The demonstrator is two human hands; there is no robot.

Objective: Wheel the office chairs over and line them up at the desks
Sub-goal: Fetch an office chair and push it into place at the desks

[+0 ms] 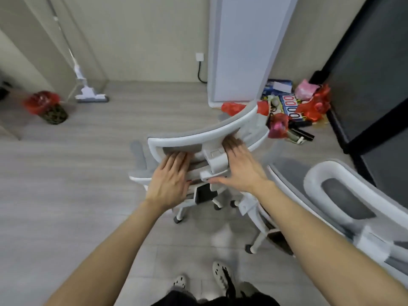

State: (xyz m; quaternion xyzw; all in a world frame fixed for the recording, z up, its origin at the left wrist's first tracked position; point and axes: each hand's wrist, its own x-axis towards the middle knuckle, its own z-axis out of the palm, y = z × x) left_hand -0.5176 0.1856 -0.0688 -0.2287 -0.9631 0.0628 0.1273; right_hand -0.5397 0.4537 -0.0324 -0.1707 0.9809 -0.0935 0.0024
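Left hand (171,175) and right hand (240,166) flat, fingers straight, pressing the back of the white-framed grey mesh office chair (198,135) either side of its white headrest bracket (217,162), likely to steer it. Chair on grey plank floor (66,195), no surface visible.

Office room: white mesh swivel chair (198,138), second chair (344,195), grey plank floor (66,195), dark glass partition (375,74), mop (88,91), lined bin (53,111).

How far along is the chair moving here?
Nothing looks finished: no desk is in view. In hand: the left hand and right hand press on the back of the front chair. To do: a second chair stands at the right, untouched.
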